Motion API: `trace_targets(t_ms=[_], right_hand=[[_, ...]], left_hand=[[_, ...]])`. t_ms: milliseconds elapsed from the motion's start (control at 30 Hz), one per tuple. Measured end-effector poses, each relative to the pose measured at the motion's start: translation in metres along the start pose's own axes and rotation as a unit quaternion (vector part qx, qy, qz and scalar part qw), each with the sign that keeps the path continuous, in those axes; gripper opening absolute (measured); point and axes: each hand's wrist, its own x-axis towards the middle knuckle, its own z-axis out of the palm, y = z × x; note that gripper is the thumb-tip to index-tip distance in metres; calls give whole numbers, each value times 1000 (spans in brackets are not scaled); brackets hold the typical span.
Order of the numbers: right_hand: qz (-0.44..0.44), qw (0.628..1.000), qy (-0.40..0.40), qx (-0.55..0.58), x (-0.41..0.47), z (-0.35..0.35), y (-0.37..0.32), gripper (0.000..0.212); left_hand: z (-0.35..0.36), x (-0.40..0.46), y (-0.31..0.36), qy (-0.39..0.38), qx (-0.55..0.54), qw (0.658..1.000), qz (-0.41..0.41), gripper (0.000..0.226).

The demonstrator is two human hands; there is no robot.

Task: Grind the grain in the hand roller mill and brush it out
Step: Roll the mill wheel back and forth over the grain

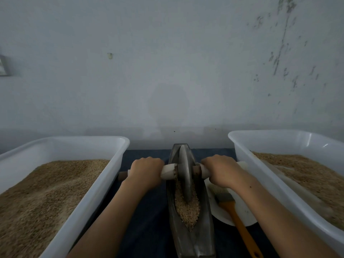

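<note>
A: Grips?
B: Left hand and right hand each curl tight round an end of the wooden axle, one each side of the stone wheel.
A: Grain?
B: Grain lies in the boat-shaped trough, wheel standing in it.
A: Around?
B: Brush on a white plate, right of the trough. White tubs left and right hold grain. Dark desk.
</note>
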Motion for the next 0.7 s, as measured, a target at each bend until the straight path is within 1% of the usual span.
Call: trace_targets(t_ms=[67,133,233,300,367,467,533,600,700], right_hand=[[-13,1000,-29,1,0,-3,2,30],[-23,999,-47,-1,-1,-6,3,31],[-26,998,-55,-5,0,-5,3,29],[-20,999,-45,2,0,-3,3,29],[-11,1000,-23,12,1,-1,1,28],[6,1000,23,7,1,3,-3,20],[10,998,62,-6,1,7,-6,19],[11,996,87,-10,1,9,-8,20],[10,997,71,-15,1,6,-7,21]], left_hand=[[-2,1,-2,-29,-6,999,11,35],[-4,1,-3,-53,-14,998,22,39],[-4,1,-3,-59,-15,998,27,39],[-3,0,-2,-41,-11,999,24,37],[-1,0,1,-5,-3,1000,13,33],[2,0,4,52,2,999,-11,23],[5,-1,5,77,-4,997,-21,19],[7,-2,5,84,-8,996,-22,19],[6,-1,3,68,-12,998,-14,20]])
